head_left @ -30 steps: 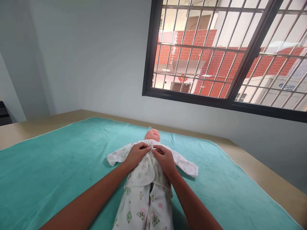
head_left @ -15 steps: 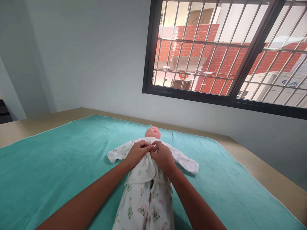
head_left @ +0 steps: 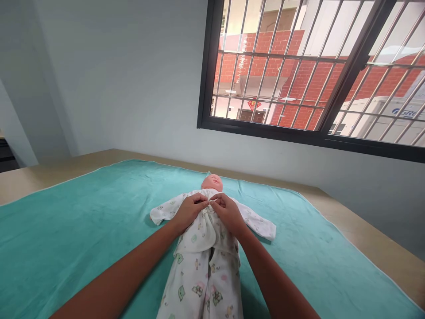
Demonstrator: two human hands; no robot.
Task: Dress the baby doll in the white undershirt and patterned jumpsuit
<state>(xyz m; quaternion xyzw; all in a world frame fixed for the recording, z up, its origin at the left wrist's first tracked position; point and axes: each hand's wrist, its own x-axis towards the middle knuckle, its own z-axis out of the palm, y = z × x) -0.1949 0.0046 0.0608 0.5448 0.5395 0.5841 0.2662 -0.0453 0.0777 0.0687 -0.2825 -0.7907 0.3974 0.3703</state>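
Note:
A baby doll lies on its back, head away from me, dressed in a white baby shirt and matching trousers with small printed animals. Both shirt sleeves are spread out to the sides. On the chest, my left hand has its fingers closed in a pinch at the shirt's front opening. My right hand pinches the same spot from the other side, its fingertips almost meeting the left ones. A small tie-like strip shows just below them; exactly what lies between the fingertips is too small to make out.
A turquoise cloth with a pale edge covers most of the wooden table. Behind the table rises a grey wall, with a dark-framed barred window at the upper right.
My fingertips have shifted slightly on the shirt front, and the right hand's fingers are a little straighter. The doll and its clothes lie as before.

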